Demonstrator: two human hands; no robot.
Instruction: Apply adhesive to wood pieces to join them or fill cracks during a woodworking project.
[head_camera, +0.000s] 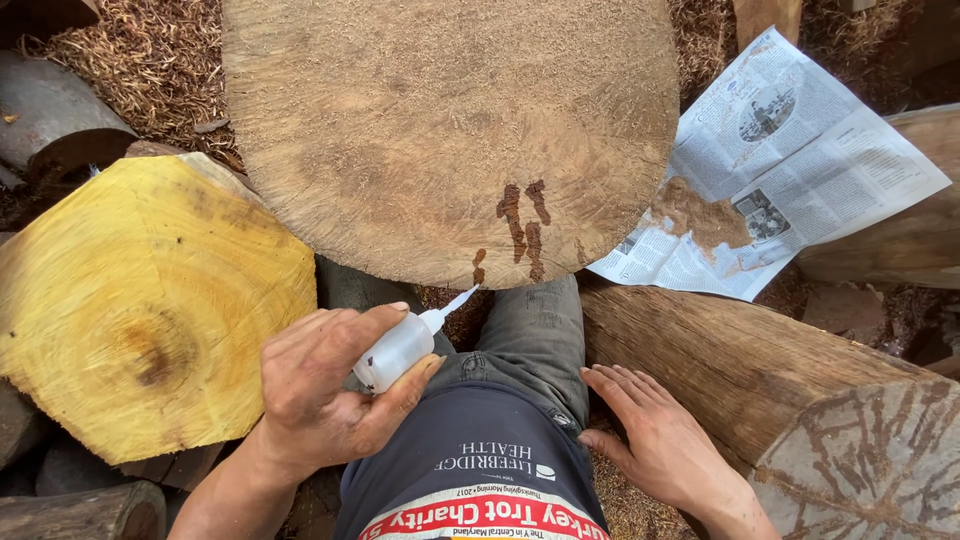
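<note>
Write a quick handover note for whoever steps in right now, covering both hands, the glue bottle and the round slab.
Left hand: closed on a small clear squeeze bottle, nozzle tip pointing up at the near edge of the round wood slab.
Right hand: empty, flat, fingers spread, resting by the right thigh against the dark log.
Done: several dark wet streaks fill cracks near the slab's front edge.
Left: the small patch at the very rim, nearest the nozzle, looks only partly wetted.
Nearby: a newspaper with a pile of fine sawdust on it lies right of the slab; a yellow cut log sits to the left.
</note>
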